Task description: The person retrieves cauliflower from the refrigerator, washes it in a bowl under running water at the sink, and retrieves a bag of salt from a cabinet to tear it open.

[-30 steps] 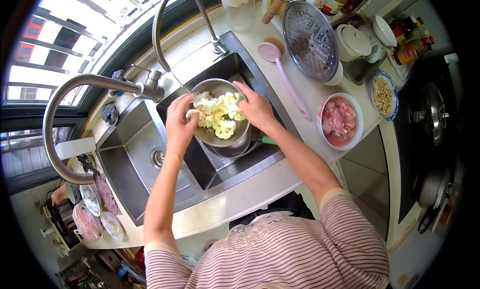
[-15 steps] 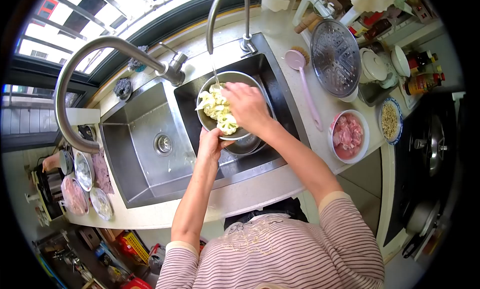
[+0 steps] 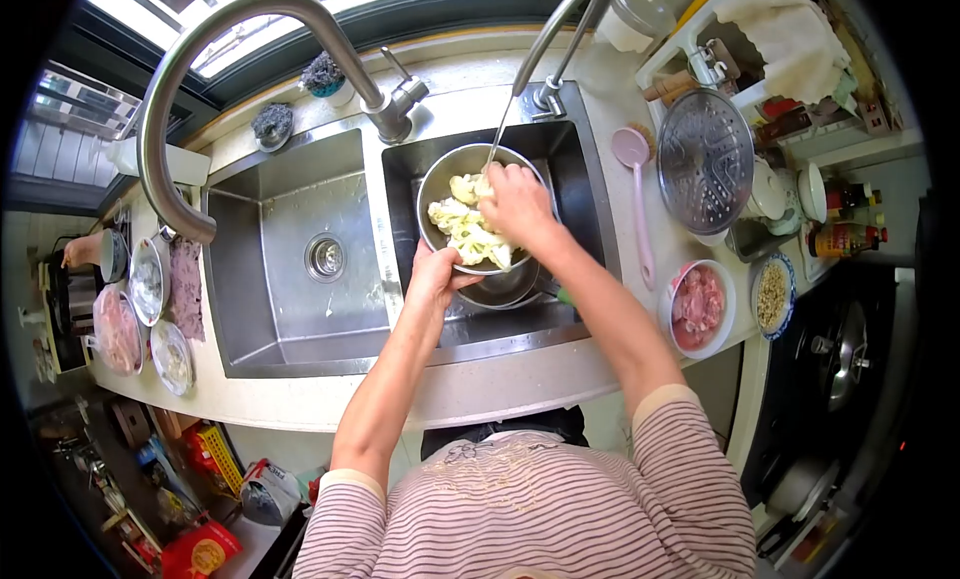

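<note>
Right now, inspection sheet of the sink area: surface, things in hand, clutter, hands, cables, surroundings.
Surface: pale counter around two-basin sink; specks in left basin.
Things in hand: cauliflower in metal bowl, under thin water stream, over right basin.
Clutter: pink brush, perforated plate, raw meat in white bowl, all right of sink.
Hands: left hand holds metal bowl; right hand on cauliflower.
Cables: nothing seen.
Surroundings: window behind, stove right.

So the left hand (image 3: 437, 271) has slid from the bowl's (image 3: 438, 182) 9 o'clock side to about 7. The right hand (image 3: 520, 204) let go of the rim around 2 and now has its fingers on the cauliflower (image 3: 462, 222). Water stream (image 3: 497, 139) went from roughly 10 to 12, too.
</note>
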Demonstrator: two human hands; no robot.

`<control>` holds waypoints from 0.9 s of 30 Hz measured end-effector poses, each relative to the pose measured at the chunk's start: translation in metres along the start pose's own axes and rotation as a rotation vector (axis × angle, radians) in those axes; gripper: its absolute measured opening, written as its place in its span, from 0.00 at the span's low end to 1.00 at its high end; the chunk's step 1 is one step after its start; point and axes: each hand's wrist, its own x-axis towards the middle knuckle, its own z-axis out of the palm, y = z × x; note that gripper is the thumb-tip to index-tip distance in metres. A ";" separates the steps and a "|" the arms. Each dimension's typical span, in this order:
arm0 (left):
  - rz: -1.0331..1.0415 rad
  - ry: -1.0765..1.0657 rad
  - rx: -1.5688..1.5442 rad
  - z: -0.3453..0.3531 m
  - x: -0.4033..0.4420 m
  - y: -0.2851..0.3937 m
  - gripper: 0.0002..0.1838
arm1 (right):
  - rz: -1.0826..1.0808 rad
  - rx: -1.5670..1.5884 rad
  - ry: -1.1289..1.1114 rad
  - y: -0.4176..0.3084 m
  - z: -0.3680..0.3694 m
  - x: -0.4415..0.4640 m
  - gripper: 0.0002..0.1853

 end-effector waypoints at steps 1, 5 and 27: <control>-0.005 -0.020 -0.029 0.001 -0.001 0.003 0.33 | -0.015 -0.012 0.030 -0.011 0.004 -0.005 0.21; -0.002 0.015 0.023 -0.006 0.009 0.007 0.33 | -0.185 -0.028 -0.249 -0.021 0.002 -0.014 0.32; -0.106 0.012 0.160 -0.023 0.019 0.016 0.35 | 0.191 0.180 0.271 0.024 -0.026 -0.012 0.17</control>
